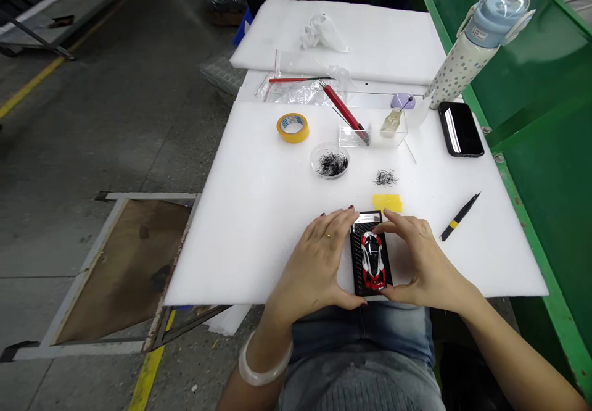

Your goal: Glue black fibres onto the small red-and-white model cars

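A small red, white and black model car [372,260] sits lengthwise on a black textured display base [357,269] at the near edge of the white foam-topped table. My left hand [319,263] spans the left side of the base, with fingertips by its far end and the thumb by its near end. Curved around the car from the right is my right hand [419,260], its index finger at the far end and its thumb at the near end. Just beyond the base lies a yellow sticky piece [387,202]. Black tweezers [460,216] with a yellow band rest to the right.
A clear dish [330,161] holds short black strands, and a loose strand pile [385,178] lies beside it. Behind are yellow tape [293,128], a red craft knife [345,112], a small glass bottle [391,123], a phone [460,129] and a dotted water bottle [467,59].
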The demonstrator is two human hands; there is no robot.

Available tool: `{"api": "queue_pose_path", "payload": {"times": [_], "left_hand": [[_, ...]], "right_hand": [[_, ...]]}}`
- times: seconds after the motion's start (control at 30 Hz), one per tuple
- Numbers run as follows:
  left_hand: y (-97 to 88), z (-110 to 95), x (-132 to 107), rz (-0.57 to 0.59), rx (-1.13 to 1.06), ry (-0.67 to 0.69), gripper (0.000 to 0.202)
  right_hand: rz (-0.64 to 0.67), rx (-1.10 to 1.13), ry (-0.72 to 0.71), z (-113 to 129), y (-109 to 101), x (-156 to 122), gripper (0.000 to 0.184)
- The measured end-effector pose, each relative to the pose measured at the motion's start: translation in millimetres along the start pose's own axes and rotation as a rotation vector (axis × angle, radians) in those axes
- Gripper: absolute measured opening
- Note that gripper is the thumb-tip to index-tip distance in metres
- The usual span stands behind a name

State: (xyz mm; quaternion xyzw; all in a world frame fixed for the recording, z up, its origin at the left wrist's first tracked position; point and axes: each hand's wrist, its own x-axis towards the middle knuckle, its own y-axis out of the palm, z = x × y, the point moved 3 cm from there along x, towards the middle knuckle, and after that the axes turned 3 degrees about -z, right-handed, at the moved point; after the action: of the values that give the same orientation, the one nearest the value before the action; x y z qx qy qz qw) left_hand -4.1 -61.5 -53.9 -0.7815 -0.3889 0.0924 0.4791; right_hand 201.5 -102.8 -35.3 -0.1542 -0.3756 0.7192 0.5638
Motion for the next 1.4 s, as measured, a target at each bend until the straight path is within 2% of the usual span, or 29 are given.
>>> {"api": "queue_pose_path", "payload": {"times": [0.37, 0.53, 0.63, 0.7, 0.8, 0.87, 0.97, 1.07, 1.13, 1.2, 1.27, 1.33, 1.4], "left_hand": [[-0.9, 0.0, 0.6, 0.006, -0.042, -0.011, 0.140], [-0.9, 1.1, 1.3, 0.009, -0.047, -0.014, 0.141], [-0.3, 1.9, 0.8, 0.009, -0.042, -0.016, 0.140], [0.2, 2.0, 0.2, 0.017, -0.033, -0.015, 0.136], [0.6, 1.8, -0.5, 0.030, -0.017, -0.004, 0.132], [0.6, 1.7, -0.9, 0.032, -0.006, 0.005, 0.131], [0.5, 1.9, -1.3, 0.033, 0.011, 0.008, 0.132], [0.2, 1.7, -1.6, 0.042, 0.025, 0.003, 0.130], [-0.2, 1.2, -1.6, 0.045, 0.028, 0.000, 0.129], [-0.5, 0.4, -1.5, 0.043, 0.029, 0.004, 0.129], [-0.6, -0.2, -1.3, 0.039, 0.034, 0.012, 0.129], [-0.8, -0.6, -1.2, 0.028, 0.039, 0.021, 0.129], [-0.9, -0.3, -1.2, 0.022, 0.038, 0.022, 0.129]], "right_hand": [[-0.002, 0.052, -0.018, -3.1, -0.1, -1.1, 0.103], [0.000, 0.037, -0.022, -2.2, 3.8, -0.1, 0.106], [0.035, -0.009, -0.045, -0.6, -8.1, -2.6, 0.108], [0.035, -0.059, -0.045, -4.7, -29.8, -6.6, 0.092], [-0.086, -0.264, 0.034, -25.7, -74.3, -14.4, 0.043], [-0.123, -0.546, 0.075, -45.6, -96.0, -18.9, 0.036], [-0.066, -0.801, 0.021, -69.5, -106.3, -20.6, 0.033], [0.015, -0.852, -0.086, -74.4, -105.1, -17.6, 0.024], [0.018, -0.809, -0.080, -69.3, -106.2, -14.8, 0.017], [-0.091, -0.688, -0.054, -60.7, -108.8, -11.9, 0.010], [-0.321, -0.518, -0.016, -54.1, -110.3, -9.3, 0.010], [-0.558, -0.289, 0.083, -55.4, -106.8, -6.0, 0.015], [-0.673, -0.085, 0.202, -62.8, -95.7, 0.3, 0.012]]}}
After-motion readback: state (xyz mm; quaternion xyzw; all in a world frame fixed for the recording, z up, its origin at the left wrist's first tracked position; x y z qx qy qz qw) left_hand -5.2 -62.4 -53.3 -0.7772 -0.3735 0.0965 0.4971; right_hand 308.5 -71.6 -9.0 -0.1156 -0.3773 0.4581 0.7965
